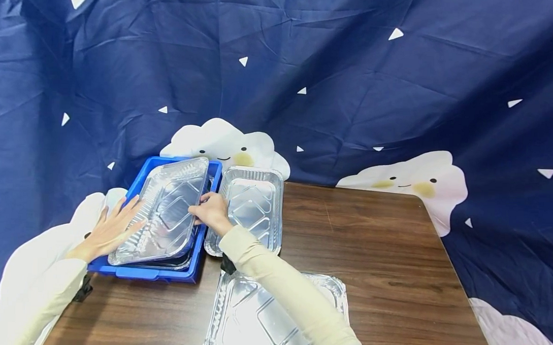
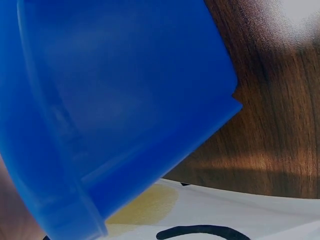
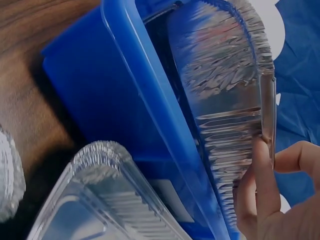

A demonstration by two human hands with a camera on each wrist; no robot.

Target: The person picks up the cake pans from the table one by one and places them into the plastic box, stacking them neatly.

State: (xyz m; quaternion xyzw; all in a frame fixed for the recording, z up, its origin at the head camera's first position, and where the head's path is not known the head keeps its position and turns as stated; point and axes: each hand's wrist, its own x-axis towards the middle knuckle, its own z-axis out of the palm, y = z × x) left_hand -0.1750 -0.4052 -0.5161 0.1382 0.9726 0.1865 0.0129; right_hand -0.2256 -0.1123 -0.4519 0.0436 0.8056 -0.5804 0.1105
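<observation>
A rectangular foil tray [image 1: 176, 209] sits tilted in the blue plastic bin [image 1: 150, 274], its right side raised above the bin's rim. My right hand [image 1: 214, 211] pinches that raised rim between thumb and fingers, as the right wrist view also shows. Spread and straight, the fingers of my left hand [image 1: 112, 230] lie along the tray's left side. Something dark with a shiny edge shows beneath the tray inside the bin. In the left wrist view only the outer wall of the bin [image 2: 130, 75] and the table fill the picture.
Right beside the bin stands a second foil tray [image 1: 250, 197], partly behind my right hand. A larger foil tray [image 1: 262, 319] lies at the table's front, under my right forearm. The brown wooden table [image 1: 370, 247] meets a dark blue curtain [image 1: 353, 68] at the back.
</observation>
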